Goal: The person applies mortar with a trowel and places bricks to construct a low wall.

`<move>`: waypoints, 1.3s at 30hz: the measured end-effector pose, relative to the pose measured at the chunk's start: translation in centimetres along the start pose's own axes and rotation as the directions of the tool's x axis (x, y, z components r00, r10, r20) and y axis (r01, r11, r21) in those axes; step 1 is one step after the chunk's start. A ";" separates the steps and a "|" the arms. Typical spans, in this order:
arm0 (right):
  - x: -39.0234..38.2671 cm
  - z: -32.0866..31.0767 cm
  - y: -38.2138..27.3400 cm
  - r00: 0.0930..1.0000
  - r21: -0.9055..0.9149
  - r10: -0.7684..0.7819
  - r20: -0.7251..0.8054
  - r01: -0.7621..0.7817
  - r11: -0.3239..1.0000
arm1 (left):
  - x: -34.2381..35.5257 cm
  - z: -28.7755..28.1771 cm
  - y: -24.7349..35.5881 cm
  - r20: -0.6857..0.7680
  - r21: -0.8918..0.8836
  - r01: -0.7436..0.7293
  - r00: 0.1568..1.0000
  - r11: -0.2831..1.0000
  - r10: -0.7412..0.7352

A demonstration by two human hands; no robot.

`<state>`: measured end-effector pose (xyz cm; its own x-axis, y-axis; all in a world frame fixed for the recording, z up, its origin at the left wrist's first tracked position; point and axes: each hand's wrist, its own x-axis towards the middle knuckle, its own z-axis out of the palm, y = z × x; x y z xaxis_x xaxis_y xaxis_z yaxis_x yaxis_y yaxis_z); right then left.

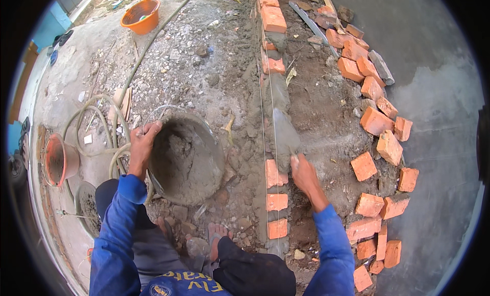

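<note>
My left hand [145, 143] grips the rim of a round bucket [212, 138] that holds wet grey mortar [181, 158]. In my right hand [304, 174] is the handle of a trowel [287, 133]. The trowel's blade lies over the mortar bed on top of a low brick wall. Just nearer than the blade, several orange bricks [276, 202] sit spaced along this wall. Thin string lines [262, 107] run lengthwise over it. Farther along the wall, more bricks [273, 19] are set in mortar.
Loose bricks [376, 121] lie scattered and piled on the right, beside a smooth grey floor [434, 117]. An orange bucket [140, 21] stands at the far left. A hose [133, 71] coils near another orange bucket [69, 161] on the left. Rubble covers the ground between hose and wall.
</note>
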<state>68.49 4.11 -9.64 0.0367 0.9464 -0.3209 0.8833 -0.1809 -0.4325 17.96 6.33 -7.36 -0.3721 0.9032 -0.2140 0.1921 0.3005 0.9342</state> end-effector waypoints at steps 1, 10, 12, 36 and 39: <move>3.2 0.9 -0.3 0.999 0.004 -0.025 -0.037 0.025 1.000 | 0.2 0.5 0.2 -0.020 -0.009 -0.019 1.000 1.000 0.018; 4.1 -0.1 0.4 0.988 0.130 -0.046 0.149 0.026 0.991 | -0.2 0.3 0.3 -0.017 0.014 -0.010 1.000 1.000 0.010; -4.7 1.9 4.1 0.995 0.022 -0.020 0.098 0.018 1.000 | 0.1 0.1 0.1 -0.016 -0.009 -0.027 1.000 1.000 0.027; 13.6 -5.1 -12.5 0.972 -0.696 -0.017 0.235 0.181 0.695 | 0.8 -0.3 -0.6 -0.023 -0.090 -0.049 0.999 0.995 0.047; 3.4 -5.4 -7.4 0.908 -0.680 0.156 0.390 0.170 0.713 | 1.0 -1.5 0.6 0.041 -0.026 0.000 0.999 1.000 0.001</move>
<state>64.63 10.13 -2.96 -0.0115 0.7266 -0.6870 0.9541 0.2135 0.2099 16.38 6.93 -6.59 -0.3346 0.9153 -0.2243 0.1687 0.2924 0.9413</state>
